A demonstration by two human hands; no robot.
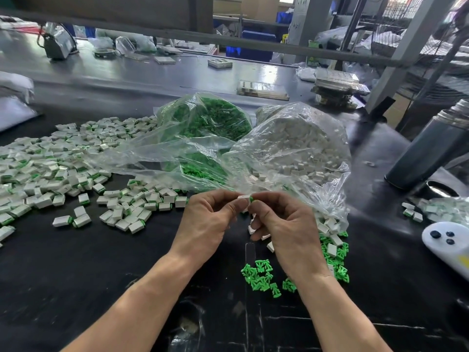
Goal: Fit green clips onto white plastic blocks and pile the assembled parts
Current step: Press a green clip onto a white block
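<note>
My left hand [208, 219] pinches a white block [243, 197] at the centre of the view, above the black table [76, 275]. My right hand [281, 224] pinches a green clip [251, 199] against the block's right end; its lower fingers curl round more white blocks [252, 228]. Loose green clips [261, 275] lie just under my right wrist. More clips and white blocks [332, 246] spill out to the right. A wide pile of assembled parts [63, 161] covers the table's left side.
Two open clear bags sit behind my hands: one with green clips [210, 120], one with white blocks [297, 146]. A dark metal flask [429, 151] stands at the right, a white controller [446, 242] below it. Trays and clutter fill the far bench.
</note>
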